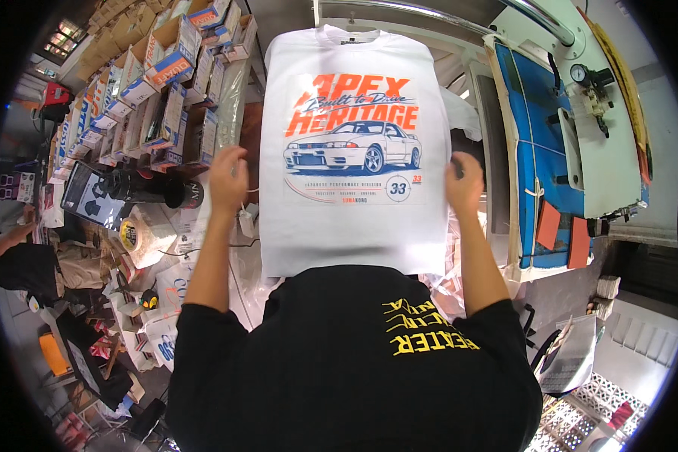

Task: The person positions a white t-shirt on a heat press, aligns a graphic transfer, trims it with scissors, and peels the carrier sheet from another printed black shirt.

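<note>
A white T-shirt (346, 241) lies spread flat in front of me, its collar at the far end. Its chest carries a print (350, 147) of orange lettering above a blue-and-white car. Beside the shirt's left edge is my left hand (230, 179), fingers loosely bent and apart, with a small gap to the fabric. My right hand (465, 184) is at the right edge, its fingers slightly curled and parted; whether the fingertips touch the cloth I cannot tell. Neither hand visibly holds anything. The shirt hides most of what supports it.
Open cardboard boxes (173, 56) stand in rows at the far left. Below them are a black cylindrical object (147, 187) and a roll of tape (130, 235). A blue padded board (539, 151) and a machine with a pressure gauge (578, 73) occupy the right. Another person's arm (13, 236) shows far left.
</note>
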{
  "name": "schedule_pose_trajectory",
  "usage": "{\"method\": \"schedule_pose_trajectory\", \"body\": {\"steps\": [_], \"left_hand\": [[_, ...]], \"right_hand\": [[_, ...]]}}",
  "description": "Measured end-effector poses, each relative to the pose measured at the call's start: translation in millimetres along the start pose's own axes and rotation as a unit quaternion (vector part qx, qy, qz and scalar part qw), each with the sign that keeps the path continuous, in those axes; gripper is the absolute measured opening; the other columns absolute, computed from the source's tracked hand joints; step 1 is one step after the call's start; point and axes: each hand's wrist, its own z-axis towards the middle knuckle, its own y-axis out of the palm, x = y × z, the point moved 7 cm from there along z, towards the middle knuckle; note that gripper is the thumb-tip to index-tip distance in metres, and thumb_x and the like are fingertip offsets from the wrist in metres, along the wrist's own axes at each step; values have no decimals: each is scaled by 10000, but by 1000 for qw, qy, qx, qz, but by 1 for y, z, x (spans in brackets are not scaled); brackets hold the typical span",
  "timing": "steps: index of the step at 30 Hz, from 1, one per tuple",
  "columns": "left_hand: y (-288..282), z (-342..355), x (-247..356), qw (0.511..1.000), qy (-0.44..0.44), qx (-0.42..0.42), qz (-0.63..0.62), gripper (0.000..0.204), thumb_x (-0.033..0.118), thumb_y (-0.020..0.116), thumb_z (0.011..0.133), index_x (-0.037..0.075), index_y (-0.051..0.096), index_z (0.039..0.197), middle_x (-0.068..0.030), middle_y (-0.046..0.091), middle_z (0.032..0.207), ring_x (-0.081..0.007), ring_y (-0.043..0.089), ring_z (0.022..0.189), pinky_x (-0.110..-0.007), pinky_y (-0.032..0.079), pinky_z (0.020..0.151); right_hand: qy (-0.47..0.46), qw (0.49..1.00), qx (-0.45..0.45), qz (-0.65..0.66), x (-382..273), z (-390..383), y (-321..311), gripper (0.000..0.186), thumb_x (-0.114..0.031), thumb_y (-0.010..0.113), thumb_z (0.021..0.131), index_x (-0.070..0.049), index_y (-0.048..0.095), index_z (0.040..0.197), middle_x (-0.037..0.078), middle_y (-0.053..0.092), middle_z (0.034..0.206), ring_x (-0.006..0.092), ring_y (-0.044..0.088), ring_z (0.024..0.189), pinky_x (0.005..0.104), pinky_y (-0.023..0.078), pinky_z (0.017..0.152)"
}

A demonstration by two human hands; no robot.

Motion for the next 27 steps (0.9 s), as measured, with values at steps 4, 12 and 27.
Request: {"method": "schedule_pose_trajectory", "body": {"steps": [4,12,27], "left_hand": [[19,-37,68,995,79,-60,-19,258,105,719,812,62,719,1066,-130,639,1279,-351,533,1270,-501,370,1101],[30,-49,75,996,59,-62,-19,258,129,762,777,57,724,1022,-130,642,1277,-354,507,1302,-465,379,1100],[29,-48,78,996,61,-62,-33,256,66,753,781,26,708,1029,-154,633,1266,-373,505,1288,-449,399,1088]], "right_hand": [[-122,991,-50,-17,-92,-45,-5,408,-206,749,806,-81,678,1187,172,571,1342,390,488,1288,510,387,1073],[-136,986,-75,-60,-96,-59,6,449,-310,749,810,-91,686,1197,160,575,1349,392,464,1315,557,356,1082],[-148,985,-67,-66,-97,-61,8,439,-310,753,812,-101,692,1193,153,588,1328,390,472,1300,557,356,1076]]}}
